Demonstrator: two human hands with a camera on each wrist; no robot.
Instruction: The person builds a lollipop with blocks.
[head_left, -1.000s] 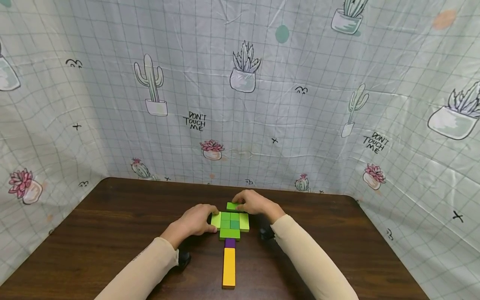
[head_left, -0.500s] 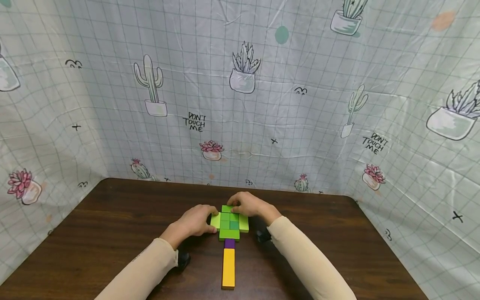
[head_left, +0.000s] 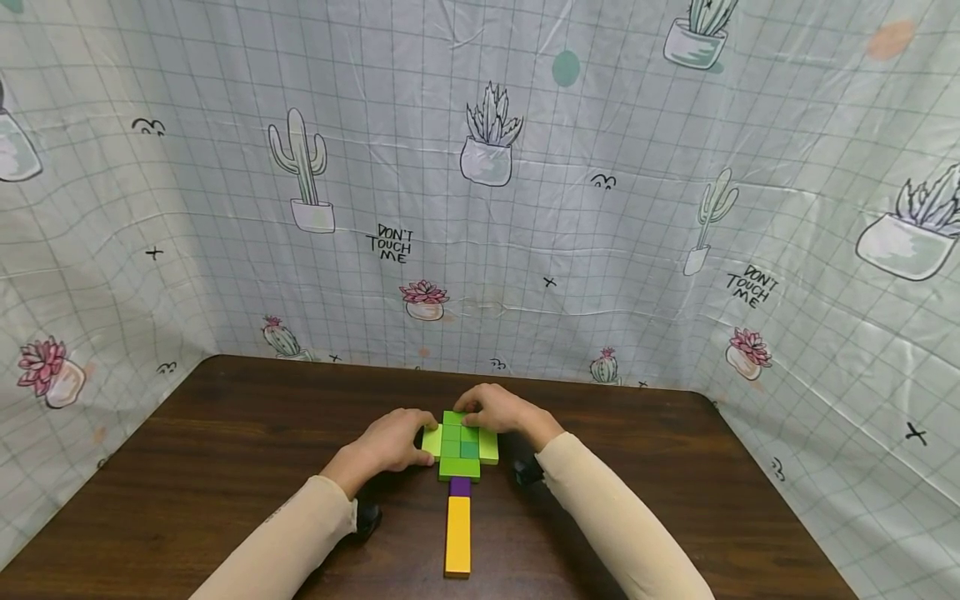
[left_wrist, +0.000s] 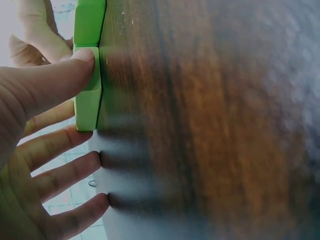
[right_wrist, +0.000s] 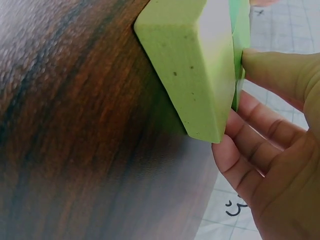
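Flat coloured blocks lie joined on the table. My left hand (head_left: 386, 440) holds the left light-green block (head_left: 432, 442) between thumb and index finger; in the left wrist view the thumb presses on the block (left_wrist: 87, 110) while the other fingertips reach the tabletop. At the far end, my right hand (head_left: 506, 410) pinches a green block (head_left: 452, 418), partly hidden by the fingers. Beside that hand lies the right light-green block (head_left: 488, 448), seen close up in the right wrist view. Small green squares, one a darker green square (head_left: 468, 450), fill the middle.
Below the squares lies a wide green block (head_left: 460, 468), then a purple block (head_left: 460, 487) and a long yellow block (head_left: 457, 537) towards me. The dark wooden table (head_left: 247, 458) is walled by a cactus-printed curtain (head_left: 480, 242).
My right hand has drawn the far green block left and towards me, from slightly apart to against the middle squares. Over the last half second it stays there. My left hand has kept still.
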